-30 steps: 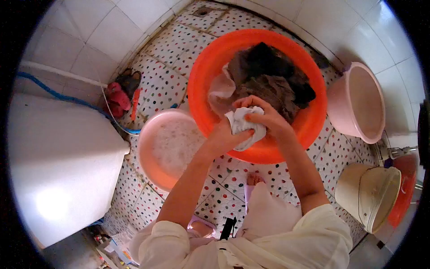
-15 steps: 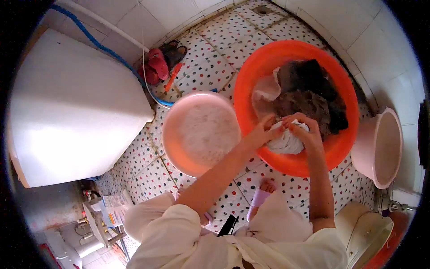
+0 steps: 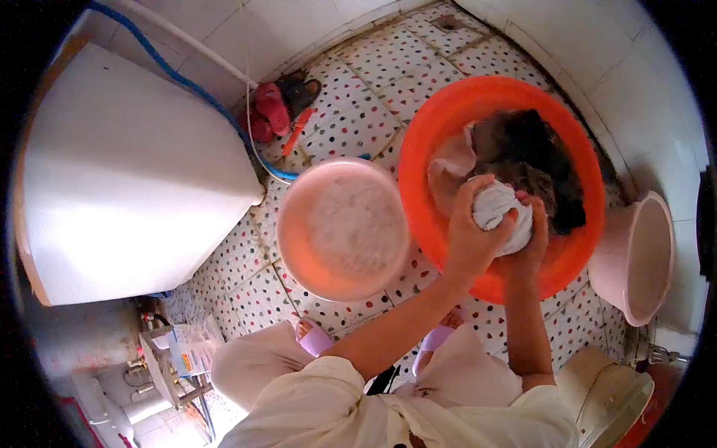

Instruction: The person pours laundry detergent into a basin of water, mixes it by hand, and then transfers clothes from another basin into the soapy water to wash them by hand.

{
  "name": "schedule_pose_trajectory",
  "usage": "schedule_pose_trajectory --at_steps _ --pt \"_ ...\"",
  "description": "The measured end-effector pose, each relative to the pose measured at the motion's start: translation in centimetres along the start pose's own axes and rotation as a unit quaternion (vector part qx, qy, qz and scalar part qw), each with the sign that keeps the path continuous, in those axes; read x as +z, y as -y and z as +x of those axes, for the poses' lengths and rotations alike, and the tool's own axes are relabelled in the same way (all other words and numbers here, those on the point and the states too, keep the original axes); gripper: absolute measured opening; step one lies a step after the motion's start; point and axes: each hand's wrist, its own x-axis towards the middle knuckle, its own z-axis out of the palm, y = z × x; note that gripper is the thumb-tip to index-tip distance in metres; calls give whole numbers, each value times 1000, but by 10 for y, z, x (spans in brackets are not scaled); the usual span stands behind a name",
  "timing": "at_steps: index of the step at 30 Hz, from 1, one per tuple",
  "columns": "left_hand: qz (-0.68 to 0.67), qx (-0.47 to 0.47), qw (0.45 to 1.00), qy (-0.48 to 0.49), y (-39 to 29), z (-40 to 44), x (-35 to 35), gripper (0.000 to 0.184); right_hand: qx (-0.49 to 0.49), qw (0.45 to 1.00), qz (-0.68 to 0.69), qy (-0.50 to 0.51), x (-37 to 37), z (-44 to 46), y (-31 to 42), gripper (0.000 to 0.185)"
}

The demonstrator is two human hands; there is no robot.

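A bunched white cloth [image 3: 502, 213] is squeezed between both hands over the near part of an orange tub [image 3: 426, 97]. My left hand [image 3: 475, 231] wraps round its left side, thumb across the front. My right hand [image 3: 532, 231] closes round the right side of the same cloth. Beyond the hands, dark clothes [image 3: 534, 138] and a pale pink cloth [image 3: 452, 160] lie in water in the tub. To the left, a pink basin [image 3: 287, 250] holds foamy water and nearly touches the tub.
A pink bucket [image 3: 635, 257] leans by the right wall, with a cream bucket [image 3: 609, 392] nearer. A large white appliance [image 3: 134, 179] stands at the left. Red slippers [image 3: 270, 110], an orange brush [image 3: 299, 132] and a blue hose [image 3: 175, 75] are behind the basin.
The view has shifted left, so the tub and basin appear farther right. My hands have changed their grip round the white cloth, which now looks more tightly bunched.
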Motion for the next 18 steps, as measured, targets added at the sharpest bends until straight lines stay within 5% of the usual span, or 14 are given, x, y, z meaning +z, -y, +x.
schedule_pose_trajectory --at_steps 1,3,13,18 --pt "-4 -3 1000 5 0 0 4 52 77 988 117 -62 -7 -2 -6 23" --pt "239 139 961 -24 -1 -2 9 45 134 976 131 -109 -25 -2 -19 26" --pt "244 52 968 -8 37 -11 0 45 235 949 104 -182 -26 -4 -24 25" --pt "277 143 950 3 27 -12 -5 51 254 948 168 -97 -49 2 -32 23"
